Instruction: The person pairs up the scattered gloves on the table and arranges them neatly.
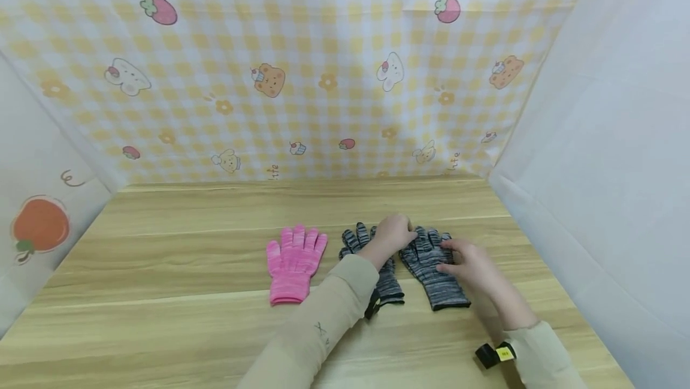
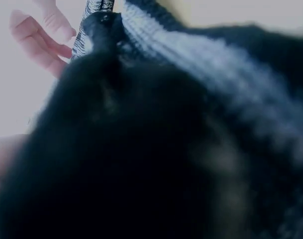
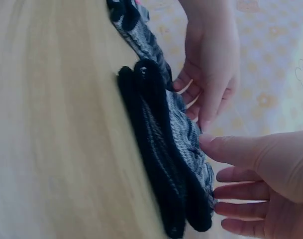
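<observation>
Two dark grey marled gloves lie with fingers pointing away from me. My left hand (image 1: 395, 232) reaches across the left grey glove (image 1: 387, 278) and touches the finger end of the right grey glove (image 1: 439, 272). My right hand (image 1: 470, 264) is at that glove's right side, thumb over it and fingers loosely extended along its edge, as the right wrist view also shows. There the right glove's dark cuff (image 3: 151, 144) appears as two layers. A pink glove (image 1: 293, 266) lies flat to the left. Blurred dark knit fills most of the left wrist view.
The gloves lie on a wood-grain table (image 1: 178, 269). A yellow checked cloth (image 1: 323, 47) with cartoon prints hangs at the back. White panels stand at the left and right (image 1: 604, 167). A black strap (image 1: 496, 354) is at my right wrist.
</observation>
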Tool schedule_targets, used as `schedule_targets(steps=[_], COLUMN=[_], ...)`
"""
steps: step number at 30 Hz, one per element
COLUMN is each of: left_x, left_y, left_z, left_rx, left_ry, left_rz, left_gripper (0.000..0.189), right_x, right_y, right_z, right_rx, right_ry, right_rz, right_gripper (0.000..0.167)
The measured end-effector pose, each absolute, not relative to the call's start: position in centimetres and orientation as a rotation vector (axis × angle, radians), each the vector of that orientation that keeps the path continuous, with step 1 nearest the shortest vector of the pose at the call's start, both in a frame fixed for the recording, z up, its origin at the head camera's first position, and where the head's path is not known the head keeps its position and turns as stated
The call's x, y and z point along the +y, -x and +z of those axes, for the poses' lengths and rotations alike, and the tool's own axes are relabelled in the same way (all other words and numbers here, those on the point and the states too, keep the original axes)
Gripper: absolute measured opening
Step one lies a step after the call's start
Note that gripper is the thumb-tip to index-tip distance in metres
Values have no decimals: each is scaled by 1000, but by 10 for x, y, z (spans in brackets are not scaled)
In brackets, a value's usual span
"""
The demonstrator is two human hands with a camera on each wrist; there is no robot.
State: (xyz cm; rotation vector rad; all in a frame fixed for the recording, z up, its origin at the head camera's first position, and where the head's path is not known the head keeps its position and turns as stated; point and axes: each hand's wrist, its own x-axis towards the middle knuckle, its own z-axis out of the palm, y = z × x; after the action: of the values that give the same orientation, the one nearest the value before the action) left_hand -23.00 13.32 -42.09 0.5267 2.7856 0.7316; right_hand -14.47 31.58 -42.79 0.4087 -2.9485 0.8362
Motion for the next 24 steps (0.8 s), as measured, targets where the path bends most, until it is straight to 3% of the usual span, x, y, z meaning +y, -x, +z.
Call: schedule_targets(steps=[4, 10, 24], left_x=[134, 133, 133], left_y=[231, 232, 234], left_z=[-421, -423, -420], left_rx=[2797, 2790, 2765], left_ry=[-544, -592, -507], left_rz=[722, 719, 853], left_gripper=[20, 55, 51], right_x=[312, 307, 305], right_y=[143, 142, 140], right_z=[-430, -434, -434], right_rx=[-2988, -3068, -3057], right_ry=[-405, -364, -391], right_rz=[809, 779, 709], right_gripper=[61, 66, 63])
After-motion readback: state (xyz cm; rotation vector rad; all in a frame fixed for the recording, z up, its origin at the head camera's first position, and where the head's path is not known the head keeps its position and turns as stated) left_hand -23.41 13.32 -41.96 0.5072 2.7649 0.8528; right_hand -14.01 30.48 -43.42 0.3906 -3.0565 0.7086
